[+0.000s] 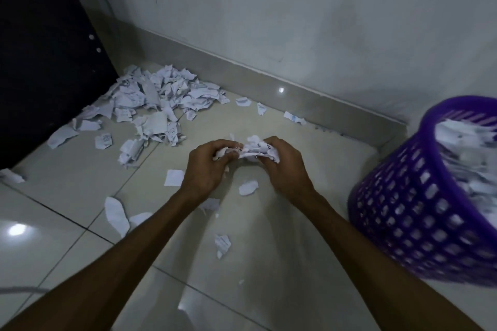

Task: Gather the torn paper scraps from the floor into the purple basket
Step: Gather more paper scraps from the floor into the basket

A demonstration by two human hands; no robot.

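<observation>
Both hands meet over the floor tiles in the middle of the view. My left hand (208,164) and my right hand (282,166) grip a crumpled bunch of paper scraps (252,148) between them. A big heap of torn scraps (156,97) lies in the corner at the back left. Loose scraps (248,187) are scattered on the floor around and beneath my hands. The purple basket (419,212), a perforated plastic one, stands at the right and holds several scraps inside.
A dark cabinet or door (45,56) rises at the left beside the heap. The wall with its grey skirting (269,75) runs behind. The floor is of glossy light tiles (269,263). A pale cable (24,290) curves at the lower left edge.
</observation>
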